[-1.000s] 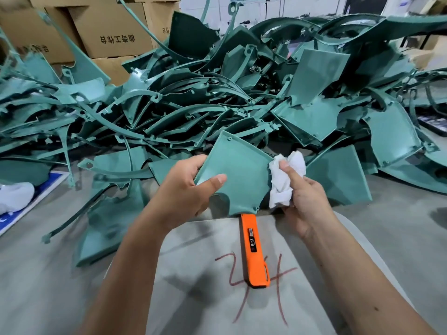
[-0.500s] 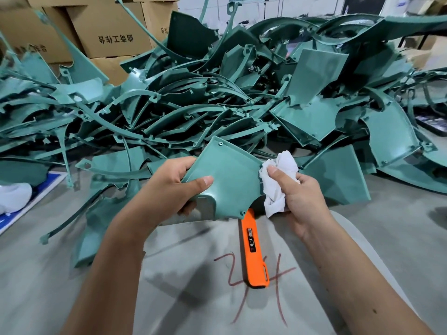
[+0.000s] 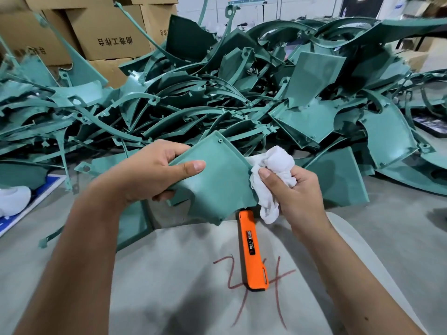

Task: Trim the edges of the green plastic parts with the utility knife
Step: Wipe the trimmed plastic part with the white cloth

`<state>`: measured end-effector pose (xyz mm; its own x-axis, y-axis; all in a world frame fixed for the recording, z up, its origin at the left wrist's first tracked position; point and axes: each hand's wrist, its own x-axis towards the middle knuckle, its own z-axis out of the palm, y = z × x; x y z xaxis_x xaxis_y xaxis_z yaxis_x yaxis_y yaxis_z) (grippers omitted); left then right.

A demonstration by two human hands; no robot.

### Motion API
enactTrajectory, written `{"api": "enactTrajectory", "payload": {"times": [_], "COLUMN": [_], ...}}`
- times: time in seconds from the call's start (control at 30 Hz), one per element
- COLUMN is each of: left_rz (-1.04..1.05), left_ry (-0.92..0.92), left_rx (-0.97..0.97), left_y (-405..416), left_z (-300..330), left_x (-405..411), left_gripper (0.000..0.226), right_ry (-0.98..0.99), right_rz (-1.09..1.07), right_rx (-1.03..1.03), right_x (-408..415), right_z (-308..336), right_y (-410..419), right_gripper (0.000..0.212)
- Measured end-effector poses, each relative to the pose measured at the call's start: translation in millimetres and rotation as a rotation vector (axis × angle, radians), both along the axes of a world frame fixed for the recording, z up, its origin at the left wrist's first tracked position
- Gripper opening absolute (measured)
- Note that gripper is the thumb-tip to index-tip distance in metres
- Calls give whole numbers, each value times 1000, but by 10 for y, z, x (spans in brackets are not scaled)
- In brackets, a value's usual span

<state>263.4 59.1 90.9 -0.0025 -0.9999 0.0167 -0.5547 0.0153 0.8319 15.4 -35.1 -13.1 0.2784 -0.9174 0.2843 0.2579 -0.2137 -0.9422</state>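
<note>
grey work surface (image 3: 169, 274) (red "24" scrawled) at lower centre; cardboard boxes (image 3: 113, 35) upper left. left hand (image 3: 150, 175) gripped green plastic part (image 3: 217, 180), which hid the tip of the utility knife (image 3: 252, 255); right hand (image 3: 297, 189) pinched white cloth (image 3: 273, 170).

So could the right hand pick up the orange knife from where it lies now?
Probably not straight away. The utility knife lies in the open just below the right hand, nothing covering its handle, but that hand is gripping the white cloth against the green part. It would likely need to drop or shift the cloth first.

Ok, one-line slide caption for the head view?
Left hand holds green part, right hand wipes with rag; knife idle.
</note>
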Motion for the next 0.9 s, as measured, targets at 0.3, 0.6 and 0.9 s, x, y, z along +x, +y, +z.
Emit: {"api": "enactTrajectory", "payload": {"times": [0.3, 0.6, 0.9], "left_rz": [-98, 636, 465], "left_ry": [-232, -591, 719], "left_rx": [-15, -948, -495], "left_y": [-76, 27, 60], "left_z": [18, -256, -1037], "left_x": [-163, -410, -1393], "left_gripper": [24, 18, 35], "right_ry": [50, 25, -121], "right_rz": [141, -173, -317], "right_rx": [37, 34, 137], "right_x": [52, 105, 309], "right_z": [9, -26, -185], "right_y": [32, -5, 70], "right_gripper": [30, 9, 10]}}
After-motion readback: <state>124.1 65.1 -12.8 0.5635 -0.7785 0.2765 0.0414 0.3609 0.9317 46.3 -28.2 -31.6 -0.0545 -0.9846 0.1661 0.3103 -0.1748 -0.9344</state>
